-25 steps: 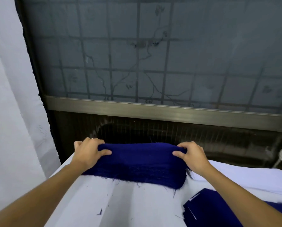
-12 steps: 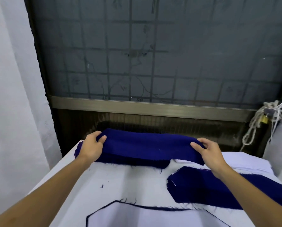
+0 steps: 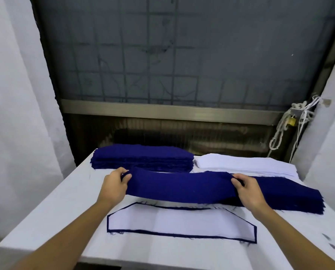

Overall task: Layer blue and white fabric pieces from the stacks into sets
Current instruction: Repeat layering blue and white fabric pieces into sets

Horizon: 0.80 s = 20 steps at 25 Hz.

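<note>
The left hand (image 3: 115, 187) and right hand (image 3: 248, 190) are pinching the blue piece (image 3: 180, 189) by its ends, crosswise, just beyond the white-topped set (image 3: 182, 223)

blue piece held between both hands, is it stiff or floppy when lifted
Probably floppy: the blue piece bows and drapes between the left hand and right hand. Likely light, since pinches at its two ends alone carry it.

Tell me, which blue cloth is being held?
The long blue piece between left hand and right hand; back blue stack and right blue stack lie flat.
</note>
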### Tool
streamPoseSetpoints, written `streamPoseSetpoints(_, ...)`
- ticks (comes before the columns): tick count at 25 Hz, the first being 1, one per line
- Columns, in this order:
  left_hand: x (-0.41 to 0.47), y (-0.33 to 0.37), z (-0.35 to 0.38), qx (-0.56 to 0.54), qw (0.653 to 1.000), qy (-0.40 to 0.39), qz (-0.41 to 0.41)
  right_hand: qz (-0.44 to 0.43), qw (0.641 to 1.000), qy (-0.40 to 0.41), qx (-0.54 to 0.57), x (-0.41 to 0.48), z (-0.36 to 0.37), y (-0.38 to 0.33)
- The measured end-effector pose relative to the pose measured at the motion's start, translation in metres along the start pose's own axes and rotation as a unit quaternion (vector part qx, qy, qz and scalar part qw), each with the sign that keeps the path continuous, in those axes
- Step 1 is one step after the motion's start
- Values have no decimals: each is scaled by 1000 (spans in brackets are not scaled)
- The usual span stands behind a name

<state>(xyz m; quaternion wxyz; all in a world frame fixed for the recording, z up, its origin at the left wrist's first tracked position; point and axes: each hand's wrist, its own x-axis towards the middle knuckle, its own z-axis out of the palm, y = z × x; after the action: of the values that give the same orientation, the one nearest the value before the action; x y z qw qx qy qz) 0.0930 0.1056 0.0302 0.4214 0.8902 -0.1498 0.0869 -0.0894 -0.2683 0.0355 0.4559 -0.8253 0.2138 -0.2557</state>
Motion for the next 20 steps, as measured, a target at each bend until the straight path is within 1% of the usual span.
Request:
streamPoseSetpoints(7, -46, -22, 0, 50, 998, 6, -33, -12, 1000, 1, 10, -51, 0, 27)
streamPoseSetpoints(9, -56, -29, 2, 45, 998, 7, -49, -7, 1000, 7, 10, -64, 2, 39)
streamPoseSetpoints(11, -66, -35, 7, 39, 998, 4, -54, 8, 1000, 13, -20, -74, 3, 48)
streamPoseSetpoints(14, -78, -40, 18, 30, 998, 6, -53, 21, 995, 26, -94, -82, 3, 55)
streamPoseSetpoints(16, -83, -44, 24, 37, 998, 19, -51, 25, 990, 27, -136, -84, 4, 59)
streamPoseSetpoints(20, -83, -49, 27, 57, 996, 41, -47, 24, 976, 57, -209, -84, 6, 64)
